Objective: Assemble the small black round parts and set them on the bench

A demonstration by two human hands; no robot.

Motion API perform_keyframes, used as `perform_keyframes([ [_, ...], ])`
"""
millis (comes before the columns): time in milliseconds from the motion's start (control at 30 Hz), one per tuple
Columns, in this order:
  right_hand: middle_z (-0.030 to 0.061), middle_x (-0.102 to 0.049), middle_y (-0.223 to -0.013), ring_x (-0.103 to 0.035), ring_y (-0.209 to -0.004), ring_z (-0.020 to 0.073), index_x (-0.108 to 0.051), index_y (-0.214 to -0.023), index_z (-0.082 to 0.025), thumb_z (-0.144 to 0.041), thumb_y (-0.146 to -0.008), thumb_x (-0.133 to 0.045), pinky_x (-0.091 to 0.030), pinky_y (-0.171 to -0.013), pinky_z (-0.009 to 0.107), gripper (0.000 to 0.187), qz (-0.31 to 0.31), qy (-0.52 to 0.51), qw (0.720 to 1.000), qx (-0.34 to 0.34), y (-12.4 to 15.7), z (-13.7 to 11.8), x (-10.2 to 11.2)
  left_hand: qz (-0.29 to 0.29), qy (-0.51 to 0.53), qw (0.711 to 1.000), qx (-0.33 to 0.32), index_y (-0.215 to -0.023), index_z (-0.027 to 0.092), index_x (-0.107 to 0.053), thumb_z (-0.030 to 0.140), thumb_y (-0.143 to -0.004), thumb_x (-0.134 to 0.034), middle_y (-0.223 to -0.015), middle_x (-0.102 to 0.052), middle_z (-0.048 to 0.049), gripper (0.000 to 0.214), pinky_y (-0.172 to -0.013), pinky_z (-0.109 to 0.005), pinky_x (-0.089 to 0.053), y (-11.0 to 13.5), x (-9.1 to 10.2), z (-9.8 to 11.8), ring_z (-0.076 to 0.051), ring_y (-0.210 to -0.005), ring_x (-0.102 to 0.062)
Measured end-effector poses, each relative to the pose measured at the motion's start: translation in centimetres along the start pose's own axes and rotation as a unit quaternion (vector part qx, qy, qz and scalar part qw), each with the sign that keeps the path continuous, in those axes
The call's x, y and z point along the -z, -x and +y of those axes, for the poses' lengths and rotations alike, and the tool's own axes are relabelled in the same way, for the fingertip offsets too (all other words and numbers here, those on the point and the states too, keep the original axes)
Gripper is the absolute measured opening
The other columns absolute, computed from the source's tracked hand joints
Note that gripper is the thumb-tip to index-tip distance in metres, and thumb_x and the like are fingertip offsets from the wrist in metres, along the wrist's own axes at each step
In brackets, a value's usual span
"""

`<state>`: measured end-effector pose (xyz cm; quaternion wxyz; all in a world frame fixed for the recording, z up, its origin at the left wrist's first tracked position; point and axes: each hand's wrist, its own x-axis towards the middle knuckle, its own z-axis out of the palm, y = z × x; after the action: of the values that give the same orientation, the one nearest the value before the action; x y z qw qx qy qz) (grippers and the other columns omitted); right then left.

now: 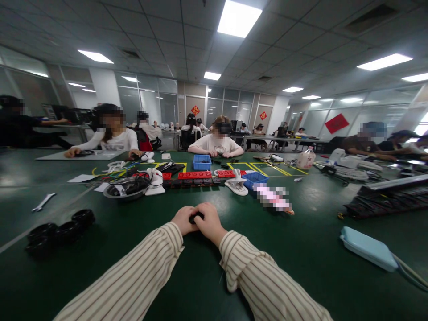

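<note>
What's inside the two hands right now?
Part of a small dark piece shows between the left hand and right hand. They cover the rest, so its full shape cannot be seen.

The green counter carries a wrench and black rolls at left; a bowl, a white clip and two blue bins farther back; a pale-blue case at right.

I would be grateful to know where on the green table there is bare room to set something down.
Bare green table shows between the right hand and the light-blue case, and between the left hand and the black rolls. It is crowded farther back, from the metal bowl past the red blocks to the pink item.
</note>
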<state>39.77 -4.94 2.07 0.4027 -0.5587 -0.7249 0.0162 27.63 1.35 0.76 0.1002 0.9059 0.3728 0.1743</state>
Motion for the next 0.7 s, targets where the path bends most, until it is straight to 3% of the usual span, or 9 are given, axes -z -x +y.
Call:
perform_keyframes([
  [167,0.0049,-0.058,-0.095,-0.049,-0.092,0.0184,-0.055,-0.096,-0.016,-0.025,-0.076,-0.055,-0.036,-0.084,0.032,0.021,0.037,0.002,0.999,-0.029,0.1,0.2,-0.2,0.018,0.000,0.999,0.026,-0.106,0.020,-0.055,0.037,-0.060,-0.067,-0.110,-0.058,-0.0083,0.050,-0.101,-0.047,-0.029,0.4,-0.1,0.4,-0.029,-0.108,-0.050],
  [267,0.0056,-0.055,-0.092,-0.049,-0.090,0.0201,-0.054,-0.092,-0.016,-0.038,-0.075,-0.058,-0.036,-0.081,0.033,0.028,0.051,0.029,0.996,-0.066,0.1,0.5,-0.7,0.033,-0.005,0.999,0.040,-0.101,0.018,-0.056,0.041,-0.059,-0.067,-0.105,-0.058,-0.0090,0.049,-0.103,-0.054,-0.022,0.5,-0.1,0.8,-0.030,-0.106,-0.050],
  [467,0.0037,-0.054,-0.083,-0.048,-0.083,0.0186,-0.056,-0.079,-0.018,-0.035,-0.075,-0.060,-0.036,-0.075,0.031,0.018,0.033,0.045,0.995,-0.083,-0.1,0.8,-1.0,0.047,-0.008,0.998,0.039,-0.086,0.015,-0.059,0.038,-0.060,-0.067,-0.093,-0.058,-0.0087,0.036,-0.100,-0.049,-0.027,0.3,0.1,0.8,-0.028,-0.097,-0.053],
  [600,0.0021,-0.057,-0.084,-0.049,-0.084,0.0170,-0.059,-0.080,-0.018,-0.021,-0.074,-0.058,-0.036,-0.078,0.030,0.007,0.010,0.016,0.999,-0.044,-0.2,0.7,-0.6,0.030,0.011,0.999,0.002,-0.092,0.015,-0.060,0.031,-0.060,-0.068,-0.095,-0.060,-0.0067,0.037,-0.090,-0.035,-0.041,0.1,0.2,-0.1,-0.024,-0.094,-0.055],
  [700,-0.0002,-0.059,-0.082,-0.050,-0.084,0.0157,-0.060,-0.079,-0.019,-0.012,-0.071,-0.054,-0.037,-0.080,0.029,0.012,-0.010,0.001,1.000,-0.015,-0.1,0.5,-0.4,0.015,0.024,0.999,-0.018,-0.095,0.019,-0.061,0.029,-0.061,-0.067,-0.099,-0.061,-0.0038,0.036,-0.088,-0.029,-0.042,0.0,0.2,-0.8,-0.021,-0.096,-0.055],
])
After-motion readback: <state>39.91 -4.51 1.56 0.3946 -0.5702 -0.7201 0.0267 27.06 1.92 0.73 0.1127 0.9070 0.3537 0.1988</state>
